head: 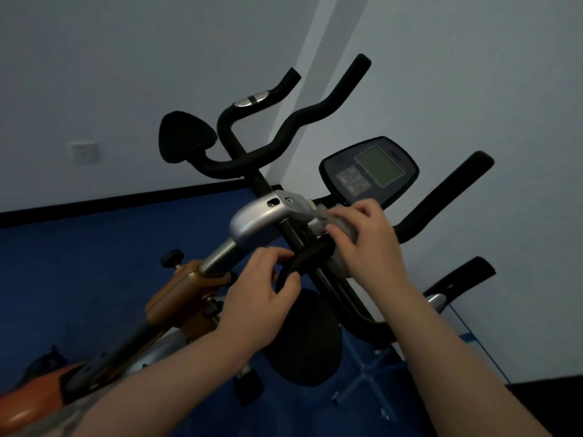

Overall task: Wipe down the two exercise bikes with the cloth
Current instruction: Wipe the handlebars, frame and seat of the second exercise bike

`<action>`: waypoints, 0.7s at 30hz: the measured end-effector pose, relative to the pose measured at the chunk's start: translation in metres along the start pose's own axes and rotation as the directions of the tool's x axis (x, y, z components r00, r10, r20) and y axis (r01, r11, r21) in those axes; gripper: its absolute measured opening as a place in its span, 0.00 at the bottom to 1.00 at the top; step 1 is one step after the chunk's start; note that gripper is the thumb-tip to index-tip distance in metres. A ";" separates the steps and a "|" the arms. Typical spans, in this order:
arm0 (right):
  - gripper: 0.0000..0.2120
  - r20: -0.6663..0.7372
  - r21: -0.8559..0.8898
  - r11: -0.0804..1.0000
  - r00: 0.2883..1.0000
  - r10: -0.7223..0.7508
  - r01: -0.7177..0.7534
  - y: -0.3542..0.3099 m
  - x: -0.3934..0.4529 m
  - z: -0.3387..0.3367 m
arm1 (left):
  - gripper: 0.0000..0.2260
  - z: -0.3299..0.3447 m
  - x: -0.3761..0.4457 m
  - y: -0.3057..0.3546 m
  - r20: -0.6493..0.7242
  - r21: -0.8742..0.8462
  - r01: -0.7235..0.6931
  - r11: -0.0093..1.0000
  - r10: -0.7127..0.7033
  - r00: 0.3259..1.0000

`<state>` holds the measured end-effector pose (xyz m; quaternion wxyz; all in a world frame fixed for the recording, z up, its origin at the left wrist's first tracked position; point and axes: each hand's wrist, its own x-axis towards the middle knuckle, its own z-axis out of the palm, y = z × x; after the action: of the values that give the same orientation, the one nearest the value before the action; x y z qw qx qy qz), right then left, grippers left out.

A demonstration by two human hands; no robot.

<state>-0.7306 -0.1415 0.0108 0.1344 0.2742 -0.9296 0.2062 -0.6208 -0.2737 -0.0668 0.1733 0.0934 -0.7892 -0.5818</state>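
Observation:
The near exercise bike has an orange frame, a silver stem cover, black foam handlebars and a dark console. My right hand grips a grey cloth bunched against the handlebar just below the console. My left hand curls round the black handlebar beside it. Behind stands a second bike's black handlebar with a silver sensor.
A black saddle hangs below my hands over the blue floor. A grey wall with a socket is behind. A blue metal stand sits at lower right.

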 end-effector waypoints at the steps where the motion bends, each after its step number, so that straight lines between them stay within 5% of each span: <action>1: 0.11 -0.027 0.034 0.999 1.000 0.014 -0.013 -0.005 -0.003 0.005 | 0.12 0.000 0.000 0.000 -0.005 0.006 -0.006 1.000 0.006 1.000; 6: 0.10 0.163 0.097 0.984 0.973 -0.163 0.149 -0.008 -0.013 0.009 | 0.17 -0.001 0.000 0.002 -0.009 0.059 -0.052 0.997 0.053 0.999; 10: 0.11 -0.053 0.046 0.998 0.998 -0.030 0.033 -0.003 -0.008 0.003 | 0.11 -0.002 -0.001 0.003 -0.023 0.051 -0.051 0.997 0.052 0.998; 15: 0.12 0.125 0.230 0.973 0.992 -0.020 -0.010 -0.004 -0.021 0.002 | 0.14 -0.002 -0.001 0.003 -0.011 0.061 -0.061 0.996 0.062 0.998; 21: 0.08 0.086 0.105 0.987 0.990 0.112 -0.121 0.006 -0.049 -0.015 | 0.10 -0.002 -0.001 0.003 -0.022 0.040 -0.049 0.998 0.050 0.998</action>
<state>-0.6918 -0.1074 0.0045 0.0695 0.2342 -0.9359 0.2537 -0.6188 -0.2740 -0.0636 0.1950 0.0840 -0.8006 -0.5603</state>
